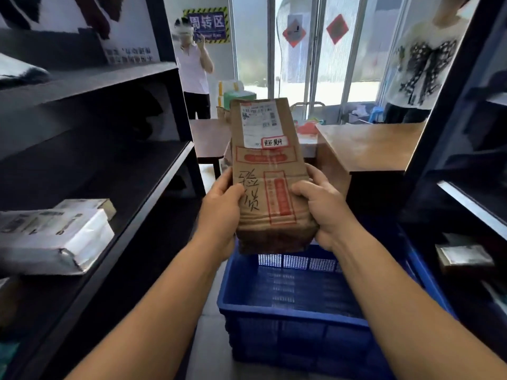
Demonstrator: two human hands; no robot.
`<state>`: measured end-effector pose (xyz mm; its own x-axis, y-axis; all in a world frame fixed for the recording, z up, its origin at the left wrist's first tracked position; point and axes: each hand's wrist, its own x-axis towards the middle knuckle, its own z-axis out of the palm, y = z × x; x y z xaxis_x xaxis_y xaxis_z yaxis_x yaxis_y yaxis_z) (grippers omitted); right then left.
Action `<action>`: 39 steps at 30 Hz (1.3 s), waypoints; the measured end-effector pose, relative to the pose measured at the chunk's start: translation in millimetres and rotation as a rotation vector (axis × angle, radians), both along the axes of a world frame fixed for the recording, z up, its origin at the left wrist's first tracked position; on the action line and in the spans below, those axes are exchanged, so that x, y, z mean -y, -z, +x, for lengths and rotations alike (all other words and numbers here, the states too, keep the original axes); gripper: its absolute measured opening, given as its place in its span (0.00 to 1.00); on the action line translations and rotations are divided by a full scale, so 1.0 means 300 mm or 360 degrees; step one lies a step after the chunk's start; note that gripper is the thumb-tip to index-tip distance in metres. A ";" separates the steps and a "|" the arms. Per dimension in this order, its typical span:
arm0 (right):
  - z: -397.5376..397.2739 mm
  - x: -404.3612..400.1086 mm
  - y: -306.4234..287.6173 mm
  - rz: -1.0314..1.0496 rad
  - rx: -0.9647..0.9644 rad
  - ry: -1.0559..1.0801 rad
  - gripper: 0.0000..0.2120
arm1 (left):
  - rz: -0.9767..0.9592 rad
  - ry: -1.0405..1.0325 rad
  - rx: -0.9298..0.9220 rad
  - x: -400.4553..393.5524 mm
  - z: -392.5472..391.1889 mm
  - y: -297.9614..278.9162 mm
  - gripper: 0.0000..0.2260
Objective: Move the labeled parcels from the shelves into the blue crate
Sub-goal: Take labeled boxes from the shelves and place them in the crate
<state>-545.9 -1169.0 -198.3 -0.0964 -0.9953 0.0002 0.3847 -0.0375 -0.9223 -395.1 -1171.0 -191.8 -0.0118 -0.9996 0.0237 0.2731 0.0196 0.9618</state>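
Observation:
I hold a brown paper parcel (267, 165) upright in both hands, above the far end of the blue crate (290, 316). It carries a white shipping label and a small red-edged sticker near its top. My left hand (222, 212) grips its lower left edge and my right hand (326, 212) its lower right edge. The crate stands on the floor between the shelves, and what I see of its inside holds nothing. A white plastic parcel (52, 237) lies on the dark left shelf (153, 185).
Dark shelving stands on both sides; the right shelf (472, 204) holds a flat package (463, 256). Wooden tables (367, 146) stand ahead. One person stands at the back left (194, 67), another at the right (419, 64), before glass doors.

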 end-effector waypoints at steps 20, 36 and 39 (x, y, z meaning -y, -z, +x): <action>-0.282 0.989 0.789 0.0909 -0.0436 -0.0214 0.29 | 0.0807 -0.0143 0.0502 0.971 -0.308 0.732 0.20; -0.151 1.204 1.833 0.1636 -0.0727 -0.0264 0.27 | 0.1284 0.0197 0.1015 1.253 -0.182 1.745 0.24; -0.128 1.228 2.003 0.1655 -0.0694 -0.0330 0.24 | 0.1360 0.0202 0.0994 1.286 -0.163 1.918 0.25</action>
